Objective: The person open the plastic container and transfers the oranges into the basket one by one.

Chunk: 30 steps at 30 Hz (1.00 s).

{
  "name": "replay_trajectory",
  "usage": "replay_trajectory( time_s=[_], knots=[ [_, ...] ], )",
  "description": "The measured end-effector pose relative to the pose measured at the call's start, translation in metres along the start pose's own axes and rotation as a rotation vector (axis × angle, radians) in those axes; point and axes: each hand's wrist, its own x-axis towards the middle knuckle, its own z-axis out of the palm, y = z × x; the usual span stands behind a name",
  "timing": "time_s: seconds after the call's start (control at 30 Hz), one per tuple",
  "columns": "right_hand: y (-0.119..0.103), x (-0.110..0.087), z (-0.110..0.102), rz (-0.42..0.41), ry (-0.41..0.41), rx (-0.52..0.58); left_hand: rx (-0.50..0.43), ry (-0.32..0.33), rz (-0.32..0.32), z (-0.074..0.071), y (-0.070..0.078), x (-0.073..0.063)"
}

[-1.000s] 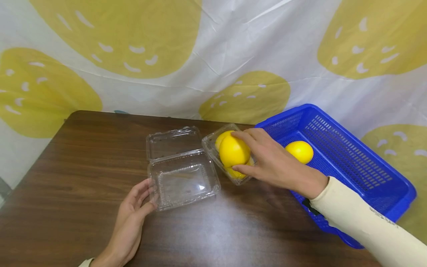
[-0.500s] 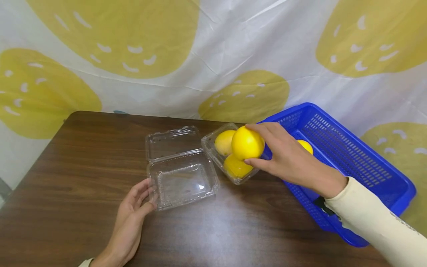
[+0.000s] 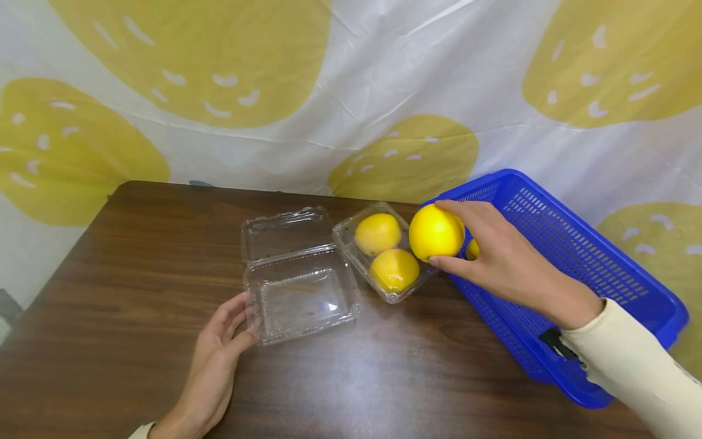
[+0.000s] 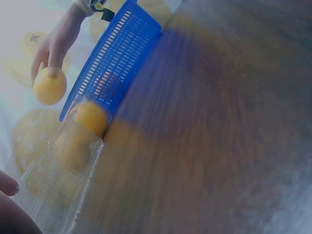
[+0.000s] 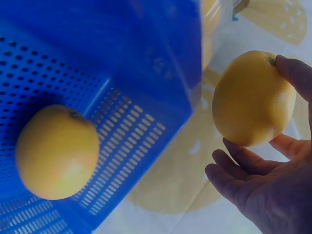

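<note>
Between the thumb and fingertips of my right hand [image 3: 510, 262] is a round yellow fruit [image 3: 436, 233] with a small green stem end, held up by the basket's left rim. Just left of it, a clear plastic box [image 3: 351, 235] contains two more yellow fruits [image 3: 377, 234]. My left hand [image 3: 211, 360] grips the left front corner of an opened clear plastic clamshell [image 3: 301, 299], which has no fruit in it. Inside the blue basket [image 5: 141, 131] lies another yellow fruit [image 5: 57, 152], mostly hidden behind my right hand in the head view.
The blue basket [image 3: 581, 256] stands at the right of the brown wooden table [image 3: 137, 292], set at an angle. A black buckle [image 3: 558, 342] shows at my right wrist. A white cloth [image 3: 247, 146] with yellow fruit prints hangs behind the table.
My right hand has carried the fruit rightward from over the box to the basket's edge, uncovering both fruits in the box. My left hand has stayed on the clamshell.
</note>
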Motion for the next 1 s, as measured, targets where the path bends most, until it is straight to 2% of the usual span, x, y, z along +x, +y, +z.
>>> replay_trajectory(
  time_s=[0.53,1.0],
  knots=[
    [0.015,-0.019,-0.010,0.097,0.051,0.035,0.000,0.013,0.005,-0.002,0.000,-0.003],
    [0.025,-0.032,-0.013,0.112,0.089,0.007,0.006,0.003,0.011,-0.003,0.003,-0.004]
  ],
)
